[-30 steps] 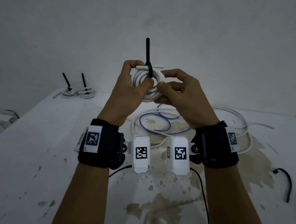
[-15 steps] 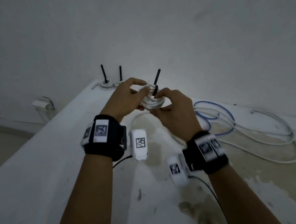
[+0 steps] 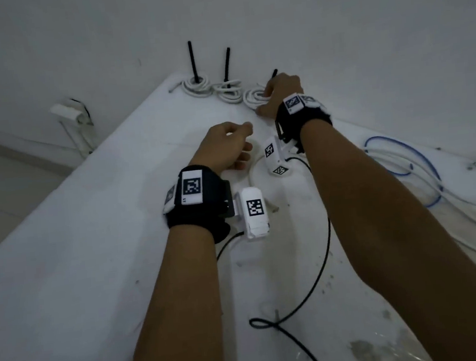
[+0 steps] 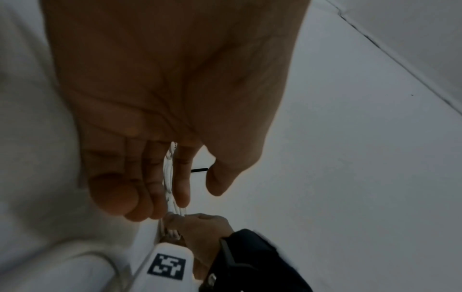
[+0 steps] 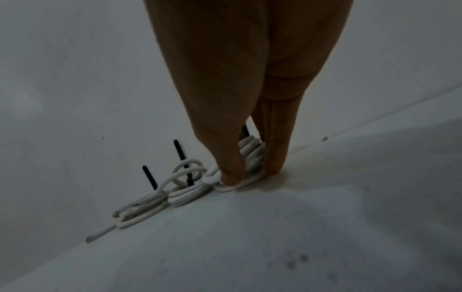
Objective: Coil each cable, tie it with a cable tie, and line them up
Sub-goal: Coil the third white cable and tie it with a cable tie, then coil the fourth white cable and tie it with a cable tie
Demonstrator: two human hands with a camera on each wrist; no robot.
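Note:
A white cable coil (image 3: 253,96) with a black cable tie (image 3: 274,75) lies at the table's far edge, against the wall. My right hand (image 3: 265,99) pinches it between thumb and fingers; the right wrist view shows the fingertips (image 5: 228,176) down on the coil (image 5: 252,152). To its left two more tied coils (image 3: 197,84) (image 3: 229,92) sit in a row, their black ties standing up. My left hand (image 3: 242,145) hovers nearer to me, fingers loosely curled, holding nothing. Its bare palm and fingers (image 4: 181,189) fill the left wrist view.
Loose white and blue cables (image 3: 423,180) sprawl over the table's right side. A white cable end (image 3: 252,173) curves under my left hand. A thin black wire (image 3: 320,259) trails from the wrist cameras. The table's left edge (image 3: 57,192) drops to the floor.
Both hands held the tied coil up in front of me. My right hand has since carried it to the back and set it beside the two coils; my left hand has let go.

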